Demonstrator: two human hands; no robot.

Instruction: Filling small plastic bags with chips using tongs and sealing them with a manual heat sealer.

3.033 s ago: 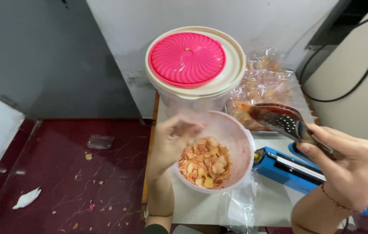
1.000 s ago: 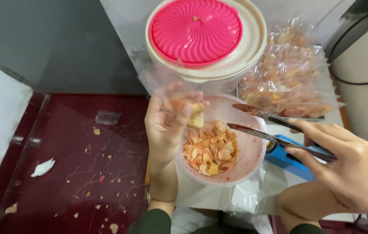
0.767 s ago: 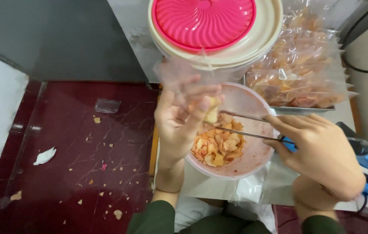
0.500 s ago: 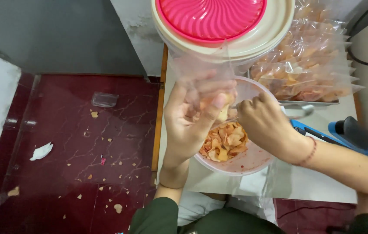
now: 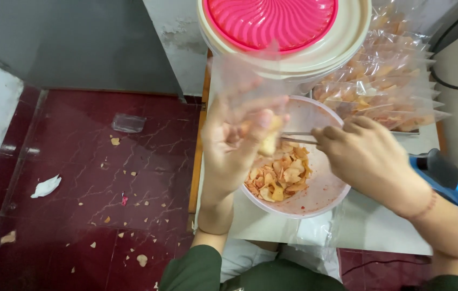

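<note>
Item 1, left hand (image 5: 234,143): I see it raised above the near left rim of the bowl, forearm rising from the bottom of the view, palm turned inward, fingers curled. It pinches a clear plastic bag (image 5: 250,86) held upright and open at the top; a few chips sit inside by the fingertips.

Item 2, right hand (image 5: 372,156): it reaches in from the right, back of the hand up, fingers closed around metal tongs (image 5: 299,137) whose tips point left toward the bag's mouth. A thin red band circles the wrist.

Item 3, pink bowl (image 5: 326,196): it stands on the table, below both hands, holding a heap of orange chips (image 5: 280,178).

Item 4, large tub with pink lid (image 5: 285,27): just behind the bowl.

Item 5, filled chip bags (image 5: 385,81): stacked at right of the tub.

Item 6, blue sealer (image 5: 455,186): at the right edge, partly behind my right forearm.

Item 7, dark red floor (image 5: 94,178): left, strewn with crumbs.
</note>
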